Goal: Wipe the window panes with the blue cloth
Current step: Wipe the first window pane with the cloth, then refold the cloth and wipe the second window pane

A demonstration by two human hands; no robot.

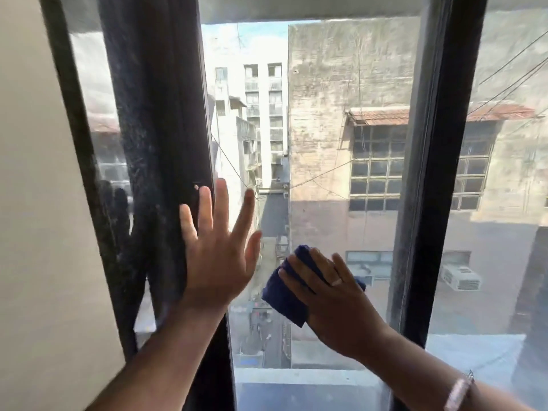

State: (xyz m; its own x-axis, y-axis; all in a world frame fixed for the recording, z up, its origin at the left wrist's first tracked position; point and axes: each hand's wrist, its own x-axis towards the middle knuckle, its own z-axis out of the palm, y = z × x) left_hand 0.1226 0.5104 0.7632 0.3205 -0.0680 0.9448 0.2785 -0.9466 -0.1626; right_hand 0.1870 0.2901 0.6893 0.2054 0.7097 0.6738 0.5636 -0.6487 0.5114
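Note:
The middle window pane [326, 99] fills the centre of the head view, between two dark frame bars. My right hand [335, 295] lies flat on its lower part and presses a folded blue cloth [281, 295] against the glass. The cloth sticks out to the left of and above my fingers. My left hand [219, 256] is spread open with fingers apart, its palm against the left edge of the pane and the dark frame bar [160, 143]. It holds nothing.
A second dark frame bar [430, 173] bounds the pane on the right, with another pane [510, 173] beyond it. A narrow pane [98, 114] and a beige wall [32, 203] lie to the left. Buildings and a street show outside.

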